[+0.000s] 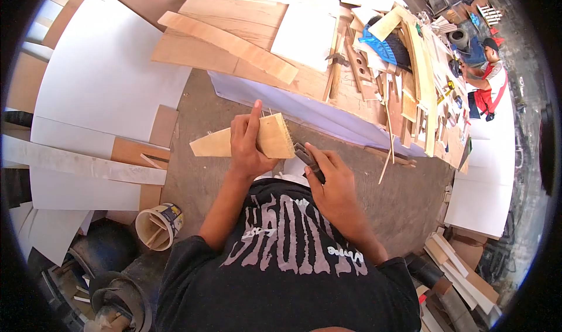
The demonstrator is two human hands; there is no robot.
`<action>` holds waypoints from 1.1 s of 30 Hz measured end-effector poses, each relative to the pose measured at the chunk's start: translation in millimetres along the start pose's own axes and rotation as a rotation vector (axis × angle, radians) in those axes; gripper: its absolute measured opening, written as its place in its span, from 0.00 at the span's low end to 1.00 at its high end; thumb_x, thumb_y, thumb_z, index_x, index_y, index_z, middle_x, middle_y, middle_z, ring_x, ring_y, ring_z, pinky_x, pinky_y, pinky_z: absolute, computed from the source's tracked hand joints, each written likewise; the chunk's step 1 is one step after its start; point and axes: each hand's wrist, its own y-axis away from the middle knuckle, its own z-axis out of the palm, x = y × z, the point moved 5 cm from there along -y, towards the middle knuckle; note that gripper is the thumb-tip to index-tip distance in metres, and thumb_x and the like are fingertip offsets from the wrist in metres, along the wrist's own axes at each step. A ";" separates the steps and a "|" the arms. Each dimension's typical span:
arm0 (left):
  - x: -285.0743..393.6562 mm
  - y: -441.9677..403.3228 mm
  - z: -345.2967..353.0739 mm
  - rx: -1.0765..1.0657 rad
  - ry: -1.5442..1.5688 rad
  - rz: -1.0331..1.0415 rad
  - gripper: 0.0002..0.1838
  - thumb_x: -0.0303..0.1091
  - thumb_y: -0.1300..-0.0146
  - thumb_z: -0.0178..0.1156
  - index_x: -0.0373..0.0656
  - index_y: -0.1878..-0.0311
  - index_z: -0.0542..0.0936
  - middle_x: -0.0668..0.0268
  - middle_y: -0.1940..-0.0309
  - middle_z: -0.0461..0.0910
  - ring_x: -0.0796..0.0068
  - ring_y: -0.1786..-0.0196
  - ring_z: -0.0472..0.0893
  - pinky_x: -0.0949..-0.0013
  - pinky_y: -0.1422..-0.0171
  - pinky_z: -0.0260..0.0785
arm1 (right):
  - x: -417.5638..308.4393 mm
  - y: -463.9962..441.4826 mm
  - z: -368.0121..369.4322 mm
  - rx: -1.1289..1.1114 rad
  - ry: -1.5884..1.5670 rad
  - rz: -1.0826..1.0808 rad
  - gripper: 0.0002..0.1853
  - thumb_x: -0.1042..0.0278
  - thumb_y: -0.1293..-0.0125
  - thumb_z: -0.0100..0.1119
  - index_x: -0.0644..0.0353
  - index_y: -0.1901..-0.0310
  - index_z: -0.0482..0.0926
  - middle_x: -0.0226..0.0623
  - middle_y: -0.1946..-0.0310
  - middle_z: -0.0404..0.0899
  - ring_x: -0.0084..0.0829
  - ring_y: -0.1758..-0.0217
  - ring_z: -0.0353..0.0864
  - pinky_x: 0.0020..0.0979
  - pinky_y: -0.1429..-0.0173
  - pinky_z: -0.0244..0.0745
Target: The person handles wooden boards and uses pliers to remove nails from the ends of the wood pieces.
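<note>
Through the head camera, my only view, I have the tapered wood piece (274, 137) held up in front of the torso, clear of the bench. My left hand (247, 143) grasps it around the middle, with 1 finger pointing up. My right hand (335, 182) is closed around a dark tool (309, 161), probably pliers, its tip at the wood's rough wide end; I can't tell whether they touch.

I judge the wood light, stiff and dry, unlikely to slip or break. The middle looks the best hold, away from the rough end and from the thin pins at the upper edge, probably nails, which could prick.

Ahead, the workbench (237, 67) carries pale boards, loose strips and offcuts, crowded toward its right side. The bare floor (386, 197) below looks hard and dull. On my left lean large white panels (108, 74), near a bucket (159, 228) with wood scraps in it. At the far right, well apart, 1 other person (490, 85) in red and white stands beyond the bench.
</note>
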 end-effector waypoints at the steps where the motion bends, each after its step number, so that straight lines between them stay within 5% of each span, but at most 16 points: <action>1: 1.1 0.7 -0.8 0.005 -0.023 -0.001 0.54 0.39 0.55 0.78 0.28 0.24 0.65 0.57 0.61 0.73 0.61 0.60 0.74 0.62 0.55 0.71 | -1.5 -0.2 0.6 0.018 0.035 0.006 0.24 0.71 0.31 0.62 0.61 0.33 0.76 0.52 0.49 0.79 0.54 0.49 0.83 0.47 0.43 0.79; 12: -2.8 10.6 -0.5 0.065 -0.077 0.012 0.55 0.40 0.55 0.79 0.29 0.24 0.65 0.57 0.60 0.74 0.59 0.59 0.74 0.60 0.53 0.70 | -7.6 1.0 6.5 0.021 0.071 -0.013 0.25 0.70 0.30 0.63 0.63 0.32 0.75 0.53 0.49 0.78 0.53 0.48 0.82 0.47 0.43 0.78; 14: -6.3 12.2 -1.9 0.069 -0.090 -0.066 0.57 0.49 0.57 0.80 0.31 0.24 0.67 0.57 0.56 0.76 0.56 0.55 0.75 0.55 0.46 0.66 | -7.6 1.1 5.9 0.024 0.080 -0.026 0.26 0.69 0.30 0.63 0.63 0.32 0.75 0.52 0.49 0.78 0.53 0.49 0.82 0.47 0.43 0.78; 18: -5.6 9.9 -3.5 0.089 -0.084 -0.068 0.57 0.48 0.57 0.80 0.31 0.24 0.67 0.57 0.56 0.76 0.56 0.54 0.75 0.56 0.45 0.65 | -8.0 -1.6 5.0 0.003 0.110 0.001 0.26 0.69 0.30 0.63 0.64 0.32 0.75 0.53 0.50 0.78 0.53 0.49 0.82 0.47 0.44 0.78; 20: -1.7 8.4 -3.6 0.082 -0.075 -0.020 0.55 0.38 0.56 0.78 0.30 0.23 0.64 0.57 0.59 0.73 0.57 0.57 0.73 0.58 0.50 0.69 | -8.6 -1.7 4.0 0.011 0.136 -0.013 0.26 0.68 0.30 0.63 0.64 0.32 0.75 0.53 0.50 0.78 0.54 0.49 0.82 0.47 0.44 0.78; 27: -0.5 10.3 2.7 0.136 -0.098 -0.039 0.56 0.37 0.57 0.78 0.30 0.23 0.64 0.56 0.58 0.75 0.55 0.55 0.74 0.56 0.48 0.69 | -14.4 -5.5 2.5 0.003 0.258 0.045 0.26 0.66 0.29 0.63 0.65 0.32 0.74 0.52 0.53 0.79 0.54 0.52 0.83 0.48 0.48 0.79; 29: -2.5 13.4 4.5 0.156 -0.162 -0.049 0.57 0.48 0.58 0.81 0.32 0.25 0.68 0.57 0.58 0.75 0.57 0.55 0.74 0.55 0.46 0.64 | -14.5 -5.3 1.0 0.004 0.280 0.077 0.26 0.67 0.29 0.63 0.65 0.31 0.74 0.52 0.55 0.79 0.53 0.52 0.83 0.47 0.48 0.78; 33: 1.5 14.2 8.5 0.125 -0.223 -0.052 0.56 0.42 0.58 0.79 0.33 0.23 0.66 0.56 0.57 0.75 0.54 0.53 0.74 0.52 0.44 0.64 | -11.9 -9.2 -3.1 -0.019 0.381 0.105 0.24 0.64 0.27 0.61 0.68 0.35 0.74 0.51 0.54 0.79 0.54 0.52 0.84 0.49 0.51 0.80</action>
